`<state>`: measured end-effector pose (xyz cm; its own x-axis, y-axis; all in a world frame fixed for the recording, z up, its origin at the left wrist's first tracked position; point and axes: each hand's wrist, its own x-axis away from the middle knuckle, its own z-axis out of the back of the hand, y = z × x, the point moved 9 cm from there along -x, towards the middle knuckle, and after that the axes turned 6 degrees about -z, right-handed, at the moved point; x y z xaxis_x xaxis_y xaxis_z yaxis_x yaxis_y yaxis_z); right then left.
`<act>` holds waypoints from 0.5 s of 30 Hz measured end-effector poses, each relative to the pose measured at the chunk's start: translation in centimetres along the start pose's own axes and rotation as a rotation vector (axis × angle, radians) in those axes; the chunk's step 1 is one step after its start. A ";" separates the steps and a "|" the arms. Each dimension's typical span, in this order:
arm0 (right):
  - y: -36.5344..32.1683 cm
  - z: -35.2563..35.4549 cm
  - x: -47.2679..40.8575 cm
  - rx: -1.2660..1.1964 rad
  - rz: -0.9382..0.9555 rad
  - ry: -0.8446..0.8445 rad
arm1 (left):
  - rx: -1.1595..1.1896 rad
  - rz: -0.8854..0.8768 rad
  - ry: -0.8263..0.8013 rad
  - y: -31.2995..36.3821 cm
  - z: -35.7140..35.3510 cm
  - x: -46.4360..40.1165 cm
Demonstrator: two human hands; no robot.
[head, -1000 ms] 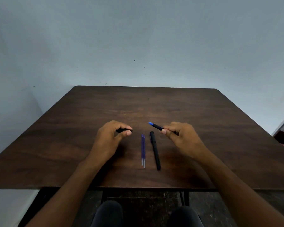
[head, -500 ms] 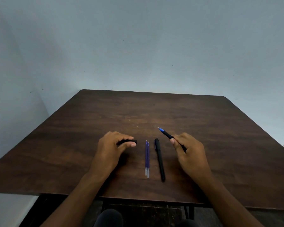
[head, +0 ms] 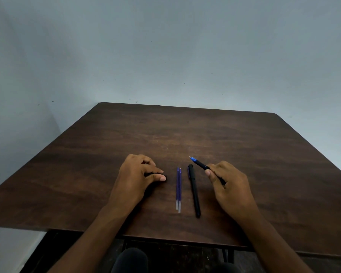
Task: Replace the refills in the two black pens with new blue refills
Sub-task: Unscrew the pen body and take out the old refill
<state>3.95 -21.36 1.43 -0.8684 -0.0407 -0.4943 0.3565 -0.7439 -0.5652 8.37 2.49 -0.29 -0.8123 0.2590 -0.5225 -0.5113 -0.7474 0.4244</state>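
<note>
My right hand [head: 229, 191] grips an uncapped black pen [head: 200, 165] whose blue tip points up and to the left, above the table. My left hand [head: 136, 179] rests on the table and pinches a small black pen cap [head: 151, 174] between thumb and fingers; most of the cap is hidden. Two blue refills [head: 178, 189] lie side by side between my hands. A second black pen [head: 193, 189], capped, lies just right of the refills.
The dark wooden table [head: 185, 138] stands against a pale wall, its front edge near my knees. Beyond the hands its surface holds nothing.
The view has tilted upward, so hands and pens sit lower in the frame. My left hand has lowered the cap to the table; my right hand keeps holding the uncapped pen.
</note>
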 end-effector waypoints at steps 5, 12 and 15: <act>0.0 -0.3 0.1 0.002 0.009 -0.026 | -0.016 0.044 -0.057 -0.7 -0.8 0.0; -0.1 -0.3 -0.1 -0.009 0.037 -0.034 | -0.012 0.018 -0.083 -0.4 -1.2 -0.6; -0.2 -0.6 -0.1 0.006 0.040 -0.049 | -0.045 -0.014 -0.085 0.1 -1.1 -0.6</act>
<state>4.14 -20.85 1.16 -0.8692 -0.1029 -0.4836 0.3895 -0.7450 -0.5416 9.08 1.55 -0.74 -0.8267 0.3193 -0.4632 -0.5115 -0.7695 0.3825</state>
